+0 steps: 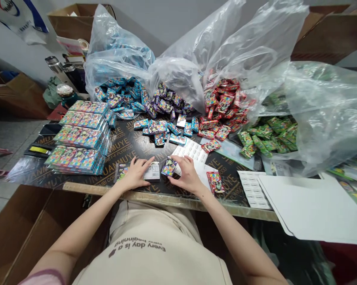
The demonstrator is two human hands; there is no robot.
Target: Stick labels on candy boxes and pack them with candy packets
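Note:
My right hand (186, 174) pinches a small purple printed box (168, 167) between thumb and fingers, just above the dark plywood tabletop. To its left, my left hand (134, 173) lies with fingers spread over a row of small packs near the table's front edge. A dark pack with green print (121, 171) shows on one side of that hand, and a pack with its white barcoded back up (152, 171) on the other. The middle of the row is hidden under the hand. Right of my right hand lies a red pack (215, 182).
Stacks of clear-wrapped pack sets (77, 138) stand at left. Plastic bags spill blue boxes (125, 95), purple boxes (166, 101), red boxes (226, 99) and green boxes (270, 136) along the back. Sticker sheets (190, 150) and white cards (315, 206) lie at middle and right.

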